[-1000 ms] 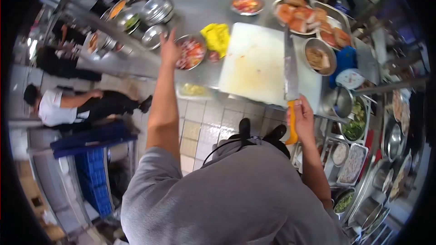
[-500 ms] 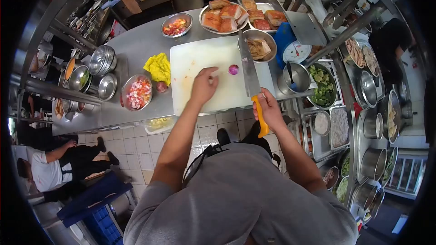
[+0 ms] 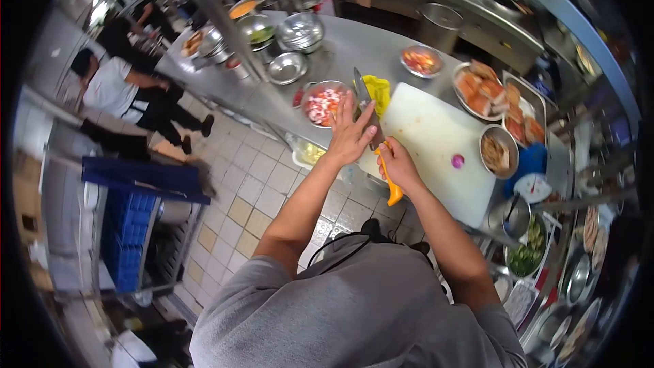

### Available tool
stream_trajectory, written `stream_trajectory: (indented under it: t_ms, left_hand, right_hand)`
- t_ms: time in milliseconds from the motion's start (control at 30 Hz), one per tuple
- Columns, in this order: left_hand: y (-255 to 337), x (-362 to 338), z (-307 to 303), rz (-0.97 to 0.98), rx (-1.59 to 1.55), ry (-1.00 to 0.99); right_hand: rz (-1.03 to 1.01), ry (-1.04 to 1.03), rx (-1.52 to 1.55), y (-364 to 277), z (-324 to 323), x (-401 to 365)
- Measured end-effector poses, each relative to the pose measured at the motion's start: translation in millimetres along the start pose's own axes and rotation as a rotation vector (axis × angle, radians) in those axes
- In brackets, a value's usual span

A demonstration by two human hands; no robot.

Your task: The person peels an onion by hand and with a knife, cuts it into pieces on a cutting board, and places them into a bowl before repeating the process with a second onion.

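Note:
My right hand [image 3: 398, 162] is closed around the yellow handle of a large kitchen knife [image 3: 361, 85], whose blade points away to the upper left. My left hand [image 3: 351, 135], fingers stretched out, lies against the blade and hides its middle part. Just beyond the left fingers stands a metal bowl of chopped onion and tomato [image 3: 321, 105]. The blade's tip overlaps a yellow cloth [image 3: 379, 95] beside it. To the right is the white cutting board [image 3: 426, 126], with a piece of red onion [image 3: 458, 161] lying on its right half.
Along the board's far side are a bowl of diced food [image 3: 421, 61], a plate of meat slabs [image 3: 470, 95] and a bowl of sliced meat [image 3: 499, 152]. Metal bowls [image 3: 300, 31] are stacked at the back left. A person [image 3: 119, 95] stands off to the left.
The view has turned left. The knife has moved from over the board's right side to near the bowl of chopped vegetables. My left hand has opened out and come against the blade.

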State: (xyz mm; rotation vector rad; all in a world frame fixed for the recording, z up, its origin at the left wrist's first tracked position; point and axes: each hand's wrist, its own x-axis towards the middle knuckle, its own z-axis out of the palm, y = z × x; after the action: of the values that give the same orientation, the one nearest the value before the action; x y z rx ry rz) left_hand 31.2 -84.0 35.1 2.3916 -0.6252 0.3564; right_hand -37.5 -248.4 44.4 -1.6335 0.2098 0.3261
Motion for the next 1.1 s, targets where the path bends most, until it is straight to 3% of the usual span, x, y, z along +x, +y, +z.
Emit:
stream_trajectory:
  t_ms: [133, 200, 267, 367, 467, 500, 533, 567, 600, 667, 700, 767, 800, 833, 867, 900, 1000, 1100]
  left_hand:
    - [-61.1, -2.3, -9.6, -0.297, 0.042, -0.102]
    - [-81.2, -0.8, -13.1, -0.609, 0.147, -0.068]
    - [-90.8, -0.4, -18.7, -0.589, 0.155, 0.022]
    - [-65.4, 0.6, -35.1, -0.249, 0.216, -0.062]
    - [-63.5, 7.5, -31.1, -0.355, 0.305, -0.208]
    - [-84.1, 7.2, -24.7, -0.298, 0.24, -0.103]
    - [-105.3, 5.6, -10.2, -0.577, 0.225, 0.016]
    - [-196.7, 0.2, 27.2, -0.309, 0.395, 0.001]
    - [-161.9, 9.2, 4.6, -0.563, 0.148, 0.029]
    - [-82.4, 21.8, -6.4, -0.499, 0.555, 0.243]
    - [-61.2, 29.1, 9.4, -0.472, 0.536, 0.21]
    - [-13.4, 41.3, 40.0, 0.007, -0.054, 0.045]
    - [38.8, 42.5, 49.5, -0.071, -0.156, -0.198]
    - [55.7, 38.4, 89.6, 0.075, -0.288, -0.236]
    - [76.0, 40.6, 118.1, 0.219, -0.183, -0.296]
    - [98.8, 41.8, 141.5, 0.222, -0.161, -0.389]
    - [148.3, 47.3, 184.2, 0.2, 0.014, -0.417]
    - [166.2, 51.9, 202.5, 0.219, 0.197, -0.59]
  right_hand:
    - [0.051, -0.148, 0.127, -5.1, 31.4, 20.4]
    - [0.099, -0.162, 0.17, -5.7, 34.5, 20.5]
    - [0.106, -0.174, 0.128, -3.9, 31.7, 19.5]
    - [0.126, -0.197, 0.049, -4.3, 26.4, 15.8]
    - [0.134, -0.221, 0.016, -7.5, 21.3, 5.1]
    - [0.139, -0.225, 0.036, -6.9, 14.1, -2.4]
    - [0.118, -0.246, 0.058, -6.3, 4.8, -13.3]
    - [0.098, -0.254, 0.086, -6.0, -11.4, -27.4]
    - [0.107, -0.164, 0.111, -7.4, -34.1, -49.9]
    - [0.117, -0.118, 0.388, -8.2, -62.4, -96.3]
    - [0.13, -0.094, 0.531, 1.6, -82.0, -115.9]
    - [0.042, -0.003, 0.464, 25.5, -117.9, -155.1]
    - [0.118, 0.104, 0.381, 34.5, -131.0, -172.1]
    - [0.191, 0.206, 0.295, 42.6, -140.9, -188.1]
    - [0.192, 0.263, 0.333, 53.2, -147.9, -203.1]
    - [0.193, 0.323, 0.37, 62.3, -150.8, -216.2]
    - [0.08, 0.421, 0.386, 73.3, -145.0, -249.0]
    - [0.173, 0.526, 0.248, 81.3, -140.9, -269.4]
